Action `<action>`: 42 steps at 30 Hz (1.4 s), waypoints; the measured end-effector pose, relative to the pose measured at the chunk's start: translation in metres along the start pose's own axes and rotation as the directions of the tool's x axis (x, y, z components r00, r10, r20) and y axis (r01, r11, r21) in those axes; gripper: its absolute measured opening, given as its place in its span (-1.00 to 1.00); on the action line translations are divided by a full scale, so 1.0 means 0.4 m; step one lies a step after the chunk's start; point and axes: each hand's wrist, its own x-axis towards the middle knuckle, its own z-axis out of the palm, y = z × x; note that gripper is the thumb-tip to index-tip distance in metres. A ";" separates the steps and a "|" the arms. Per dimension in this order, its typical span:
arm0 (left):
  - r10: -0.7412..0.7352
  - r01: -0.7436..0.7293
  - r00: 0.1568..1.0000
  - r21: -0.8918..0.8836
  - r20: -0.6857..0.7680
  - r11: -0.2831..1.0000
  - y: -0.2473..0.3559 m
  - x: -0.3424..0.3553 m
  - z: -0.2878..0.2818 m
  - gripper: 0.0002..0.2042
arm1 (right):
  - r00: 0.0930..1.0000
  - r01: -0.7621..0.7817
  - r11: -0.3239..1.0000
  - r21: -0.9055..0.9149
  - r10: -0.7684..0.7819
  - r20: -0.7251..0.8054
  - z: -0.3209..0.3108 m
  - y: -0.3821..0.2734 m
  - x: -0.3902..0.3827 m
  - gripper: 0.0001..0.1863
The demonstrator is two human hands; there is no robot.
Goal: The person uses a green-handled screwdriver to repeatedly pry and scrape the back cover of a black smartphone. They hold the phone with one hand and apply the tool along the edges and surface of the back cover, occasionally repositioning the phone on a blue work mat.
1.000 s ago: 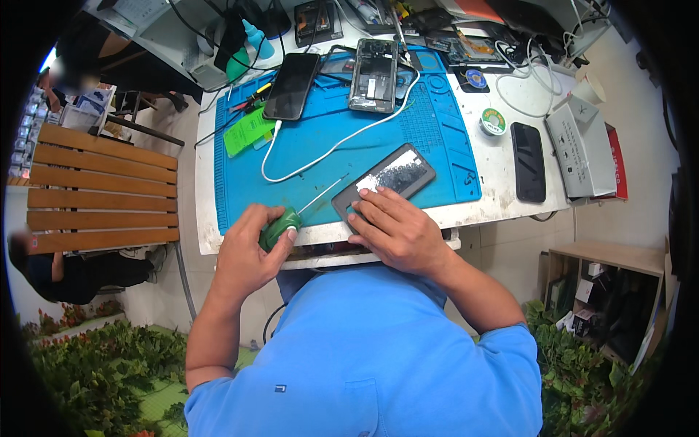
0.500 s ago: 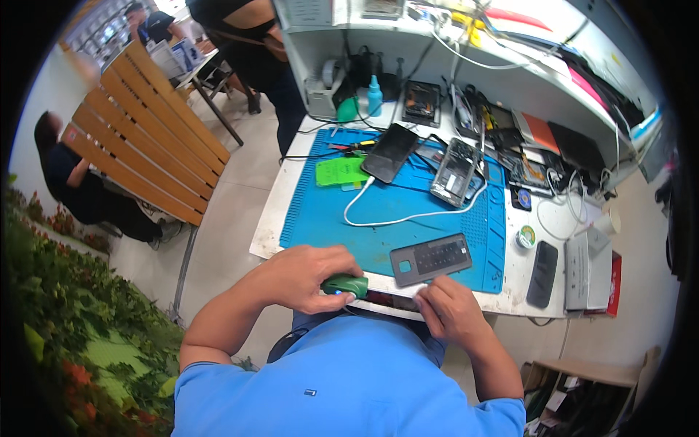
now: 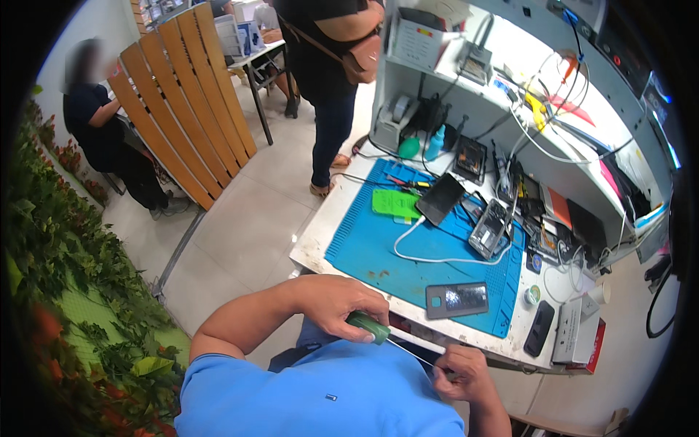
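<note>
My left hand (image 3: 338,304) is wrapped round a rounded green tool (image 3: 370,328), whose exact kind I cannot make out. From its end a thin pale strand (image 3: 413,352) runs taut toward my right hand (image 3: 464,373). The right fingers are pinched together at the strand's other end, and their grip is partly hidden. Both hands are in front of my body, just off the bench's near edge. Closest to them on the blue mat (image 3: 378,251) lies a grey phone back cover (image 3: 457,300) with a square camera cutout.
Farther back lie a dark phone (image 3: 440,198) on a white cable, an opened phone (image 3: 490,229) and a green case (image 3: 395,204). A black phone (image 3: 539,328) and white box (image 3: 577,329) stand right. A person (image 3: 331,95) stands beyond the bench; a slatted wooden partition (image 3: 186,105) leans left.
My view has swung left, so the bench appears farther right. The hands have drawn apart slightly, and the strand between them now shows against my blue shirt.
</note>
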 end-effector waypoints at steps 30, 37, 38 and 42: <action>-0.091 0.049 0.927 -0.123 -0.364 0.991 -0.085 0.004 0.045 -0.59 | 0.758 -0.520 0.799 -0.303 0.267 -0.595 -0.152 0.237 -0.170 -0.70; -0.180 0.162 0.884 -0.079 -0.430 0.984 -0.064 0.026 0.050 -0.61 | 0.777 -0.498 0.803 -0.327 0.246 -0.580 -0.184 0.246 -0.157 -0.86; -0.212 0.205 0.864 -0.065 -0.456 0.977 -0.051 0.024 0.047 -0.62 | 0.781 -0.486 0.812 -0.324 0.237 -0.578 -0.176 0.247 -0.150 -0.83; -0.195 0.326 0.798 0.137 -0.570 0.935 -0.019 0.092 0.052 -0.66 | 0.829 -0.448 0.798 -0.404 0.202 -0.521 -0.111 0.172 -0.107 -0.70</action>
